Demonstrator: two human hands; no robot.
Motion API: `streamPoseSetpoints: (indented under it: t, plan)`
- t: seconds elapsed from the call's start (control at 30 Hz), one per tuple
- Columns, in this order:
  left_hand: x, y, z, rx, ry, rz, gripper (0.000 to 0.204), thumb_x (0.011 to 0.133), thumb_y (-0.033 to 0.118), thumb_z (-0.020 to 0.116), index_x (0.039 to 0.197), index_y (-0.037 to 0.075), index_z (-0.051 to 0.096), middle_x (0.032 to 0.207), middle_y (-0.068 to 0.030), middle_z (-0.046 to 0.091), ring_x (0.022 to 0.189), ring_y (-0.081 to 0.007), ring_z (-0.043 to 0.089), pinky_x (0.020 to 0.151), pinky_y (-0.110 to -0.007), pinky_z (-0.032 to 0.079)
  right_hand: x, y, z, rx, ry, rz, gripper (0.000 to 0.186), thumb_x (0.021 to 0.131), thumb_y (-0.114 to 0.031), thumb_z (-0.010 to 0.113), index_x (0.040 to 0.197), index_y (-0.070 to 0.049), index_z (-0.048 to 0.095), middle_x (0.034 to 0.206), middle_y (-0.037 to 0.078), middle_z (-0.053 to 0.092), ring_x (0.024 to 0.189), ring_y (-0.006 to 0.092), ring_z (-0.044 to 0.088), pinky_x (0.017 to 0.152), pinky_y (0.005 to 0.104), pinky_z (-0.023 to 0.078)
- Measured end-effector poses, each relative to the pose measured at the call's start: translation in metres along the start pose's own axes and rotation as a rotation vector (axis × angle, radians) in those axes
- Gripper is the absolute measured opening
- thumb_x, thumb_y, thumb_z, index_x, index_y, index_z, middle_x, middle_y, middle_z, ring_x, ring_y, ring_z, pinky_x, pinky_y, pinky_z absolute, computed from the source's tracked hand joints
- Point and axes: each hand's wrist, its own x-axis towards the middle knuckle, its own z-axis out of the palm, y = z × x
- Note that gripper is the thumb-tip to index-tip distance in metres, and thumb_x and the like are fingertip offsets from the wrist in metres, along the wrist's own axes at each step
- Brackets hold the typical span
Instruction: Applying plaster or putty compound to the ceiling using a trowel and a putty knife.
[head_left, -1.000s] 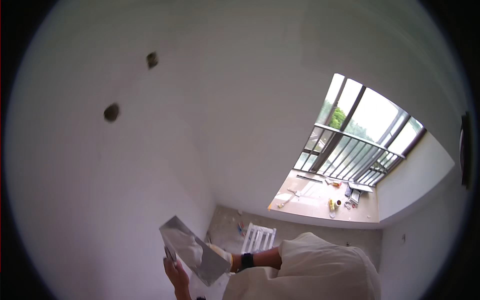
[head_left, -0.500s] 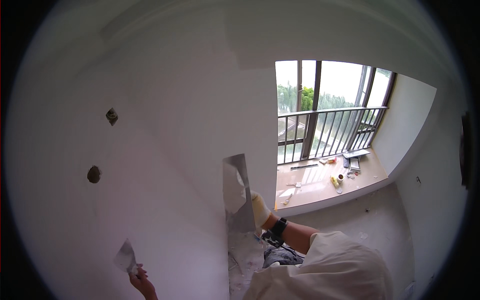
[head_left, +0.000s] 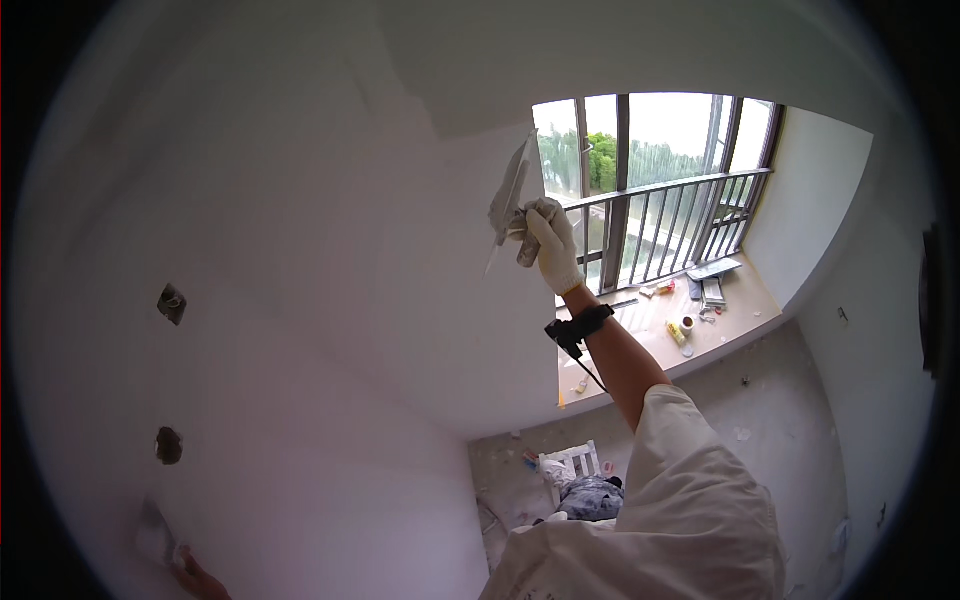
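Observation:
My right hand [head_left: 553, 238], in a pale work glove, is raised at the edge of the window opening. It is closed round the handle of a plastering trowel [head_left: 512, 188], whose blade is turned nearly edge-on beside the white wall [head_left: 330, 260]. Whitish material shows on the blade. Low on the left, my bare left hand [head_left: 188, 570] grips a putty knife [head_left: 153, 536], its wide blade blurred and close to the wall. Two holes are cut in the wall above that hand: a diamond-shaped one [head_left: 171, 304] and a rounder one [head_left: 169, 446].
A barred railing [head_left: 680, 225] crosses the window at the right. The sill [head_left: 650, 350] bears a yellow tube [head_left: 676, 334], a roll and several flat tools. A white stool [head_left: 575, 462] with dark cloth [head_left: 592, 497] stands on the floor below.
My right hand and the trowel have risen, and the blade has turned from broadside to nearly edge-on. My left hand with the putty knife has shifted left and down as the view tilted.

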Motion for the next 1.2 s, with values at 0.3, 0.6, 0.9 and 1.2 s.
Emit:
streamPoseSetpoints:
  t: [0.3,0.6,0.9,1.2]
  plan:
    - [0.007,-0.031,0.014,0.177,0.076,0.083,0.044,0.096,0.037,0.066,0.103,-0.006,0.061,0.084,-0.0231,0.063,0.071,-0.0424,0.059,0.064,-0.051,0.048,0.047,0.061,0.060,-0.742,0.193,-0.274,0.027,0.096,-0.024,0.062,0.108,-0.001,0.055,0.087,0.016,0.067,0.076,0.0259,0.068,0.071,0.0361,0.052]
    - [-0.009,-0.022,0.000,0.458,-0.054,-0.024,0.045,0.096,0.038,0.068,0.098,-0.006,0.059,0.082,-0.0198,0.065,0.071,-0.0349,0.060,0.067,-0.046,0.049,-0.009,0.248,0.312,-0.904,-0.091,-0.368,0.034,0.094,-0.028,0.063,0.113,-0.003,0.050,0.104,0.022,0.057,0.093,0.0396,0.060,0.080,0.0481,0.049]
    - [-0.019,-0.045,-0.008,0.588,-0.123,0.130,0.057,0.094,0.043,0.068,0.108,-0.010,0.054,0.090,-0.0197,0.064,0.074,-0.0335,0.061,0.065,-0.044,0.051,-0.083,0.302,0.379,-0.548,-0.206,0.057,0.029,0.095,-0.022,0.061,0.114,-0.002,0.052,0.097,0.020,0.062,0.089,0.0344,0.064,0.079,0.0456,0.051]
    - [-0.005,-0.029,0.006,0.470,-0.025,-0.013,0.052,0.094,0.035,0.070,0.111,-0.013,0.054,0.091,-0.0214,0.061,0.074,-0.0342,0.059,0.063,-0.046,0.049,-0.051,0.133,0.038,-0.543,0.160,-0.020,0.019,0.101,-0.015,0.055,0.115,-0.003,0.054,0.094,0.005,0.064,0.062,0.0037,0.055,0.045,0.0173,0.040]
